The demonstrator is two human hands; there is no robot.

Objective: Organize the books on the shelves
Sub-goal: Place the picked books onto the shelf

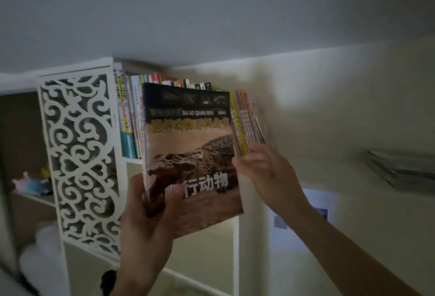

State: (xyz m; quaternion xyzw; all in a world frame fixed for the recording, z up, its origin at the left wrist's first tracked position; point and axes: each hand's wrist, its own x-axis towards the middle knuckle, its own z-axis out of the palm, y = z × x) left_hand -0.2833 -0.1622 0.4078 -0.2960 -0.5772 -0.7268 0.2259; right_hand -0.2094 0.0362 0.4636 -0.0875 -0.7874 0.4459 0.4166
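Observation:
A book with a crocodile on its cover (190, 145) is held up in front of the top shelf (133, 160). My left hand (150, 220) grips its lower left corner, thumb on the cover. To the right, a bundle of thin, colourful books (247, 121) leans at the shelf's right end. My right hand (266, 173) holds this bundle from below, fingers under its bottom edge. A row of upright books (131, 116) stands on the top shelf behind the crocodile book, partly hidden by it.
The white bookcase has a carved scrollwork side panel (80, 154) on the left. Soft toys (33, 183) lie on a lower shelf far left. A stack of papers (400, 168) sits at the right. The ceiling is close above the books.

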